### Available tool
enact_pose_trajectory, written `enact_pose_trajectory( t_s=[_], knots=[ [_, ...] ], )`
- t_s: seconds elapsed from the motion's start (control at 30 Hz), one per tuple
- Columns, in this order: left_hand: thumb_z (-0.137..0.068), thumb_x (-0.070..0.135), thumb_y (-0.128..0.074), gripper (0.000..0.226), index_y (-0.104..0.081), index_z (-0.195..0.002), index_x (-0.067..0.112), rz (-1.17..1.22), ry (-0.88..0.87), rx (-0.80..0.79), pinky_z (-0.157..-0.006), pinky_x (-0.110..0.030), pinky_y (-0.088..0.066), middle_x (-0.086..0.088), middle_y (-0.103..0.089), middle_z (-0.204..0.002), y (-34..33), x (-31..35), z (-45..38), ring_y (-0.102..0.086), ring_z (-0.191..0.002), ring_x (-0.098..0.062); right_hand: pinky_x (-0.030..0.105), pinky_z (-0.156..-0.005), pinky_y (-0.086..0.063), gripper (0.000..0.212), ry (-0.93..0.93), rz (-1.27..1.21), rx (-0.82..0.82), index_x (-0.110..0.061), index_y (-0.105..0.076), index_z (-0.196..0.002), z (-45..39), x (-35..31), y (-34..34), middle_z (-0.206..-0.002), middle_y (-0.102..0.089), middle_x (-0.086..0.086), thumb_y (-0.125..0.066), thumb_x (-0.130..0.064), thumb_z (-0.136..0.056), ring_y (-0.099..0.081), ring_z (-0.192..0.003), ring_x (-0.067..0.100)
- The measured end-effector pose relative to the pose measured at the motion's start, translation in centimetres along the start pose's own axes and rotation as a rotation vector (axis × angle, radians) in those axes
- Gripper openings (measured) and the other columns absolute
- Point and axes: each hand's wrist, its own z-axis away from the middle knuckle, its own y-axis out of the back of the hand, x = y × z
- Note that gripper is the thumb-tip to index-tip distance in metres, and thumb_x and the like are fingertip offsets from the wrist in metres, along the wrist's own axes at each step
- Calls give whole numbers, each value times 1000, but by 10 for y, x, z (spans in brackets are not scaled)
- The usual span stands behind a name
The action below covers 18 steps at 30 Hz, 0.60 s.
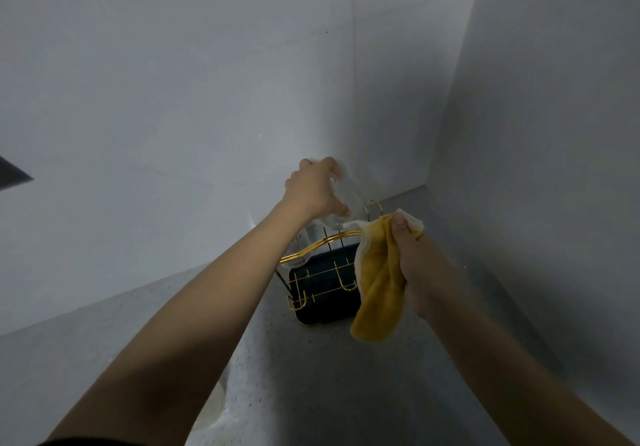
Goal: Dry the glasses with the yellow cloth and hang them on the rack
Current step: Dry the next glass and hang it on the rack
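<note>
Right hand (pixel 412 265) gripping yellow cloth (pixel 381 289)

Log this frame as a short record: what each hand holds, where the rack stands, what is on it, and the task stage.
left hand: left hand grips a clear glass, tilted, above the rack
right hand: right hand grips the yellow cloth, which hangs down in front of the rack
rack: gold wire rack on a dark tray, standing on the grey counter near the wall corner
on rack: one ribbed glass shows at its left side, partly hidden by the forearm
stage: held glass not yet hung
unclear: whether the cloth touches the held glass
</note>
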Motion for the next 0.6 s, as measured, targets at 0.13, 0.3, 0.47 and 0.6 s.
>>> enact_pose_trajectory(
  t_s=[0.13,0.3,0.47,0.6],
  knots=[
    [-61,30,-89,80,-46,-126,20,-102,4,-10,-96,-41,-44,-11,-46,-126,2,1,-6,-53,-110,-33,51,-94,-47,34,2,-20,-3,-25,-58,-89,-3,1,3,-103,-64,10,-37,-51,-92,-61,-98,28],
    [-61,32,-88,85,-43,-131,17,-164,6,-31,-92,-38,-39,-10,-51,-127,-7,-4,-13,-51,-115,-31,47,-94,-47,31,-22,-44,-7,-24,-56,-86,-6,1,0,-97,-62,7,-38,-48,-93,-59,-95,24],
    [-67,31,-85,75,-46,-130,17,-155,30,-52,-92,-39,-41,-11,-51,-126,-30,-15,-17,-51,-115,-31,47,-95,-46,28,-44,-56,15,-28,-53,-84,-9,2,-2,-97,-60,4,-36,-49,-94,-57,-100,26],
    [-74,25,-80,67,-46,-130,15,-160,60,-86,-97,-42,-44,-15,-51,-125,-45,-20,-20,-52,-114,-35,50,-96,-46,29,-64,-57,38,-27,-54,-84,-12,3,-4,-97,-60,4,-38,-49,-93,-57,-100,26]
  ],
)
